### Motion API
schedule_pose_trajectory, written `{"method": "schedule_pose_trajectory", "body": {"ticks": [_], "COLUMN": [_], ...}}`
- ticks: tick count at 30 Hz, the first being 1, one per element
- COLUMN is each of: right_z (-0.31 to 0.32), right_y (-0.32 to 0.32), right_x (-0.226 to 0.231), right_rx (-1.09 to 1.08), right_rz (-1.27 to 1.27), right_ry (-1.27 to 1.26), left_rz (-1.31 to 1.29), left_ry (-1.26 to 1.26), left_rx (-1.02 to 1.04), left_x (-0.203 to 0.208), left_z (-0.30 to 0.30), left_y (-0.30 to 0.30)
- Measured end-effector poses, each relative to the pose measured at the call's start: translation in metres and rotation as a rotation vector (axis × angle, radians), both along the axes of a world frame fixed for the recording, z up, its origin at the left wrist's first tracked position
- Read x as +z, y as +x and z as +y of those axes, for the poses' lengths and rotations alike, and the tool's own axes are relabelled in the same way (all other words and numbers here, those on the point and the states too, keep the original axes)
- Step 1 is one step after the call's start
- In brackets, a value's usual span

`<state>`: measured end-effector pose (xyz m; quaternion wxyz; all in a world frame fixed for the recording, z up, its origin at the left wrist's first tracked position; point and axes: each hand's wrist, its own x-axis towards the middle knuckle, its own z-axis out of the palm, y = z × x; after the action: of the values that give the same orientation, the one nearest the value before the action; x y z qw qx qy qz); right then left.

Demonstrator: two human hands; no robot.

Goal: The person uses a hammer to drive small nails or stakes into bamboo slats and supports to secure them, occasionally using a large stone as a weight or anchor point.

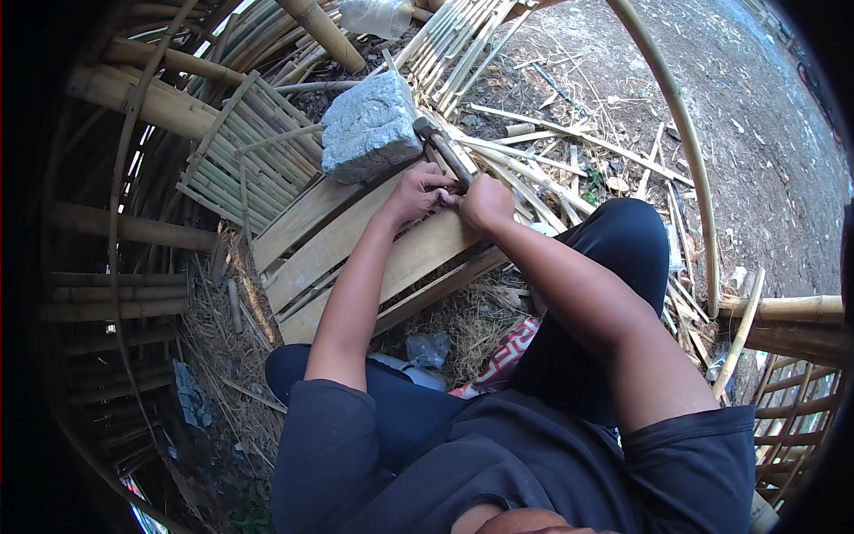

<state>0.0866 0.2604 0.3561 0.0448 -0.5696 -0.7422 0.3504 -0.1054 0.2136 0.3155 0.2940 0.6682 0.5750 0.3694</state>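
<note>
A hammer (452,157) points away from me, its dark head beside a rough grey block. My right hand (487,203) is closed around the near end of its handle. My left hand (420,192) meets it thumb to thumb, fingers pinched together; whatever small thing lies between them is hidden. Both hands are over a low bench of pale wooden slats (325,233). The grey block (369,127) rests at the far end of this bench, just beyond my left hand.
A panel of bamboo strips (252,151) leans left of the block. Split bamboo strips (525,169) and scraps litter the ground on the right. A curved bamboo pole (685,116) arches at right. A woven bamboo basket (801,409) stands low right. My bent knees flank the bench's near end.
</note>
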Motion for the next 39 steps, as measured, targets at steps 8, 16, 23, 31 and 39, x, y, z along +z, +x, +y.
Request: {"method": "schedule_pose_trajectory", "body": {"ticks": [8, 16, 23, 31, 39], "right_z": [0.0, 0.001, 0.001, -0.001, 0.001], "right_y": [0.002, 0.0, 0.0, -0.001, -0.001], "right_x": [0.002, 0.0, 0.003, -0.001, -0.002], "right_rx": [-0.009, -0.007, -0.012, -0.032, -0.024], "right_rz": [0.017, 0.009, 0.014, 0.011, 0.007], "right_ry": [-0.003, -0.024, -0.032, -0.012, -0.001], "left_rz": [0.101, 0.155, 0.173, 0.191, 0.148], "left_ry": [-0.038, 0.021, 0.174, 0.163, 0.165], "left_rx": [-0.113, -0.175, -0.131, -0.068, -0.067], "left_x": [0.0, 0.004, -0.001, -0.005, -0.009], "left_z": [0.012, 0.023, 0.021, 0.018, 0.021], "left_y": [-0.008, -0.011, -0.002, -0.001, -0.003]}}
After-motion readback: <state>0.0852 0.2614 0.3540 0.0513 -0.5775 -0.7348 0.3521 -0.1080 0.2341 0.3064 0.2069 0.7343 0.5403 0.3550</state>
